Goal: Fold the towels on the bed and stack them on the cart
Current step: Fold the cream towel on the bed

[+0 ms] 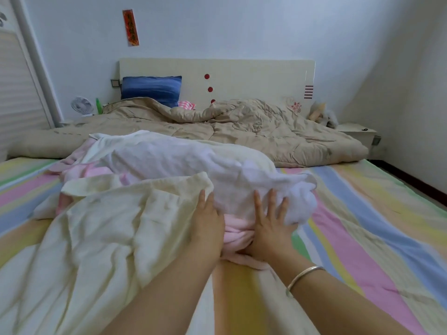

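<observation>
Striped bed (362,226) under heaped towels (169,160), both hands flat against them.

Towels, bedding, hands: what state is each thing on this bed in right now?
White towel: unfolded, heaped on top of the pile.
Pink towel: bunched up, under the white one.
Cream towel: crumpled, spread loosely on the left.
Left hand: open, flat against the pile.
Right hand: fingers spread, pressing the white towel.
Beige quilt: rumpled, unmade.
Blue pillow: propped against the headboard.
Striped sheet: laid flat.
</observation>
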Demonstrator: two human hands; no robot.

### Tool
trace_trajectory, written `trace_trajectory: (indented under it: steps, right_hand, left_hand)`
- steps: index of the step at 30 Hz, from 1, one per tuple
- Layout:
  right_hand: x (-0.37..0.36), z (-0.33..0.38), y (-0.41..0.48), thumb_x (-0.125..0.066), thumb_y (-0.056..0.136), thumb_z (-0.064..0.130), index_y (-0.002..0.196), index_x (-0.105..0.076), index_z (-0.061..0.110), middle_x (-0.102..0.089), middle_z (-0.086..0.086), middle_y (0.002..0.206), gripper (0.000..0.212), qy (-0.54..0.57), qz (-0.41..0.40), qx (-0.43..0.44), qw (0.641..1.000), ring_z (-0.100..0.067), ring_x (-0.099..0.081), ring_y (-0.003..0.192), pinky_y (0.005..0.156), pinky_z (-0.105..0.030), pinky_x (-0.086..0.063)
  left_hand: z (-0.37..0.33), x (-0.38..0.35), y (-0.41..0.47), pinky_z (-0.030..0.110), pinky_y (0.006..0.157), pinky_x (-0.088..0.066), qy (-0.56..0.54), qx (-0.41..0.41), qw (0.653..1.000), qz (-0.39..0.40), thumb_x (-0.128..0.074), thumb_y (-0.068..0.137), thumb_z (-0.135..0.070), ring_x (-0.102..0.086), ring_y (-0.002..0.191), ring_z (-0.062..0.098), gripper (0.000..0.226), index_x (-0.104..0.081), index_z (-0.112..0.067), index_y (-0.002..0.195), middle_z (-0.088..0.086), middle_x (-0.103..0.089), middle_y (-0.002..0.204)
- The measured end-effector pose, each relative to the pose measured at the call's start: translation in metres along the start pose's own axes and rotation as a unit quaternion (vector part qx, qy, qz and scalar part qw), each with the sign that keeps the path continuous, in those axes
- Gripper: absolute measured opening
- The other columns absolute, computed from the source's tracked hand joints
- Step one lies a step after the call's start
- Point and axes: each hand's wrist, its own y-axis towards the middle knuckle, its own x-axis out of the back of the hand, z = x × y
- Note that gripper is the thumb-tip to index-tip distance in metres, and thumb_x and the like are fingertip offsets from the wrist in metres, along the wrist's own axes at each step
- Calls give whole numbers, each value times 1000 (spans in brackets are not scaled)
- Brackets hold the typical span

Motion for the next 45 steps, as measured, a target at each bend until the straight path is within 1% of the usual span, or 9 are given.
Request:
trace_trajectory:
  steps: [8, 11, 21, 24, 27, 32, 36, 42, 45]
  right_hand:
    - [-30, -22, 138, -54, 86, 25, 151, -26, 21, -20, -21, 156, 71, -163, -140, 38, 976, -49, -14, 141, 93, -77, -27]
    - [-55, -30, 165, -27, 90, 20, 154, -15, 21, -5, -19, 159, 65, -186, -129, 29, 974, -45, -5, 144, 98, -77, -20]
    - [0, -54, 105, -62, 83, 47, 151, 14, 30, 28, -2, 156, 104, -32, 131, 74, 988, -30, 19, 146, 113, -62, -14]
    - [26, -25, 53, -58, 85, 35, 153, 0, 24, 5, -7, 161, 90, 11, 106, 50, 993, -29, 3, 148, 116, -50, -17]
    - [41, 34, -2, -55, 89, 39, 140, -39, 17, -43, -8, 143, 57, 153, 22, 35, 987, -27, -40, 131, 99, -35, -37]
    - [40, 123, -58, -68, 81, 47, 123, -51, 7, -63, -9, 119, 60, 355, 239, -67, 902, -28, -61, 108, 78, -29, -45]
    - [34, 127, -82, -66, 81, 25, 78, -51, 15, -59, -6, 96, 18, 291, 231, -97, 924, -25, -61, 90, 74, -28, -47]
    - [57, 54, -102, -57, 86, 28, 104, -72, 20, -70, -3, 108, 25, 328, 102, -155, 926, -28, -64, 103, 79, -27, -47]
    - [95, -27, -110, -55, 90, 22, 105, -72, 16, -70, -11, 109, 23, 331, 0, -220, 918, -30, -62, 106, 82, -30, -46]
  left_hand:
    - [-9, -20, 143, 55, 118, -11, 36, 124, 985, -115, -30, 103, -21, -25, 141, 39, 46, -34, -6, 146, 16, -32, 152]
    - [-23, -43, 179, 49, 116, -19, 59, 109, 983, -134, -28, 102, -14, -28, 139, 35, 44, -35, -4, 145, 16, -37, 148]
    - [3, -12, 75, 38, 121, -5, -298, 23, 951, -76, -52, 93, -45, -4, 150, 22, 78, -15, -16, 154, 9, -2, 163]
    - [21, 8, -13, 36, 118, -14, -360, 116, 916, -135, -53, 91, -44, -7, 148, 23, 78, -12, -21, 153, 5, -2, 161]
    - [36, 12, -89, 38, 109, -28, -426, 246, 870, 20, -56, 87, -52, -20, 141, 31, 88, -8, -12, 150, 12, -11, 155]
    - [40, 12, -155, 38, 106, -34, -497, 317, 798, 128, -55, 85, -57, -31, 135, 33, 84, -24, -5, 143, 16, -33, 144]
    - [37, 14, -192, 36, 98, -43, -490, 319, 800, 135, -60, 83, -55, -46, 125, 31, 78, -28, -6, 135, 14, -45, 134]
    - [34, 30, -212, 29, 85, -51, -527, 316, 781, 109, -67, 83, -40, -63, 104, 22, 36, -66, -17, 111, 1, -67, 113]
    - [2, 70, -196, 25, 93, -51, -672, 242, 700, -7, -68, 86, -23, -65, 107, 15, 27, -73, -24, 112, -4, -72, 112]
